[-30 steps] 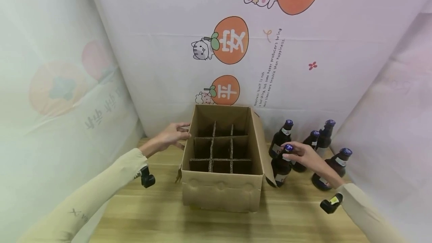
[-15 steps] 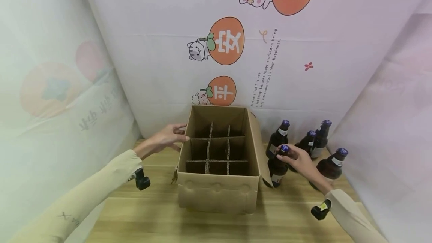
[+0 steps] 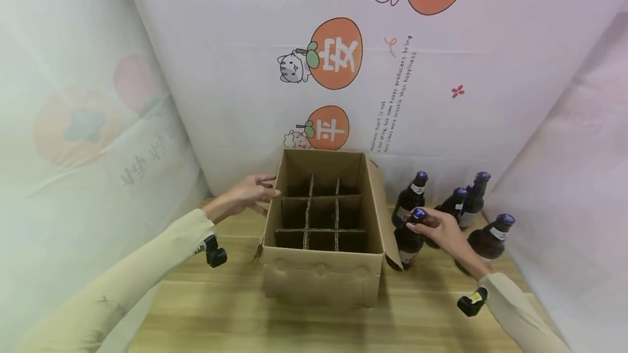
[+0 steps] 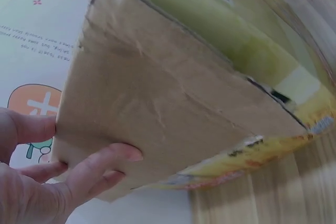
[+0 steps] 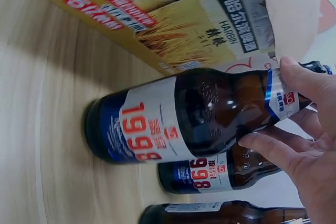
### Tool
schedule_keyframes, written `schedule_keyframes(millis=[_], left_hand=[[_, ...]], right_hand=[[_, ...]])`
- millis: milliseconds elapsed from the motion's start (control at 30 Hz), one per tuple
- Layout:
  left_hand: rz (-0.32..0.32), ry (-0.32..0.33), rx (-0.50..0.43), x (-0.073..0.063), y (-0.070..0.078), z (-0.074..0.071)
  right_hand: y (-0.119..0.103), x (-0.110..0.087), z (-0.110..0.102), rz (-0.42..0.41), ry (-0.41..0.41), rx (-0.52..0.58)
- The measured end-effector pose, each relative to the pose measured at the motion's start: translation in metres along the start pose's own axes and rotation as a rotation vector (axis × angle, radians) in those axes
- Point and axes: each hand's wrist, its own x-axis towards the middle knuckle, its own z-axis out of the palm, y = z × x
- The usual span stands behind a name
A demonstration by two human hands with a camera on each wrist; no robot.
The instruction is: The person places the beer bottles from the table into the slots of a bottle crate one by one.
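Right hand [image 3: 438, 229] grips the near bottle [image 3: 407, 243] at the neck, thumb across the neck label [image 5: 281, 95], fingers curled round the far side, one fingertip lower at the shoulder. Bottle roughly upright, to the right of the box [image 3: 321, 279], its foot partly hidden by the side flap [image 3: 384, 217]; cannot tell whether flap and glass touch, or whether the base bears on the table [image 3: 314, 331]. Left hand [image 3: 247, 195] at the box's left side, fingers loosely spread and resting on the cardboard, not clenched. Step in hand, as I read it: securing the bottle by its neck with the box steadied. Neck hold looks sensible, narrow enough to wrap; weight likely sits low, so a loose pinch could let the base swing. Advise firm thumb pressure, wrist level. Any lift should probably go straight up first, foot clear of the flap, since a sideways pull might snag it and drag the box. Left hand best used as a light brace; pressing hard could bow the wall and skew the dividers [image 3: 321, 230]. Watch the other bottles [image 3: 409, 200] behind: one stands close by the knuckles, and a wide elbow or backhand could knock it.
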Motion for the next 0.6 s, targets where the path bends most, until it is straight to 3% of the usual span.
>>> schedule_keyframes(millis=[333,467,600], left_hand=[[0.011,0.025,0.000,0.0000,-0.0044,-0.0008],[0.001,0.029,-0.018,0.0010,-0.0056,0.0011],[-0.018,0.038,-0.034,0.0019,-0.0037,0.0035]], right_hand=[[-0.0043,-0.0007,-0.0064,-0.011,-0.135,-0.086],[-0.0010,-0.0030,-0.0037,0.009,-0.093,-0.070],[-0.0006,-0.0039,-0.0011,0.083,-0.023,-0.065]])
